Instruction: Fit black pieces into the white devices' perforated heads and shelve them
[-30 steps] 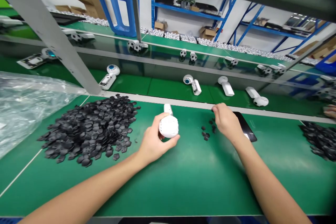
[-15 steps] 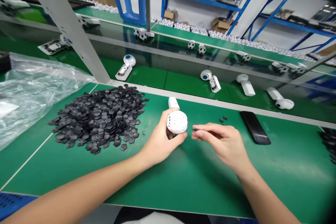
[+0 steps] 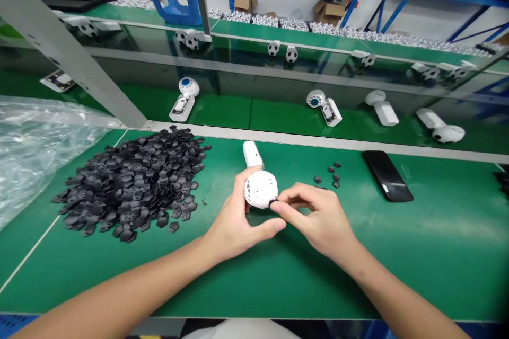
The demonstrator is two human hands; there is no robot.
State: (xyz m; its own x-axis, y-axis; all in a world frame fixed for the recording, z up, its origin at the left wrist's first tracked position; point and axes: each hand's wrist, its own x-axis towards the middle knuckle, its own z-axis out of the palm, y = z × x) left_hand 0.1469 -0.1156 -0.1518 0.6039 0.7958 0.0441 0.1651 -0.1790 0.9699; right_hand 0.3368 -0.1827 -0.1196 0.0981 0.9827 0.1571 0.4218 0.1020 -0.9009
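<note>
My left hand point(image 3: 238, 217) is shut around a white perforated ball point(image 3: 260, 189), which has a white rectangular body point(image 3: 252, 153) sticking out behind it toward the far side of the green bench. My right hand point(image 3: 314, 217) is at the ball's right side, pinching a small black patch point(image 3: 273, 202) between thumb and fingers against the ball's surface. A few more black patches point(image 3: 330, 175) lie on the bench just beyond my right hand. A large heap of black pentagonal patches point(image 3: 131, 185) lies to the left of my left hand.
A black phone point(image 3: 387, 176) lies face up on the green bench point(image 3: 445, 233) at the right. A crumpled clear plastic bag point(image 3: 40, 153) lies at the left. White ball units point(image 3: 185, 98) stand on a higher shelf beyond a grey rail point(image 3: 318, 143).
My right hand has moved left from beside the ball and now presses a black patch against it. The ball has turned slightly in my left hand, and the view has shifted.
</note>
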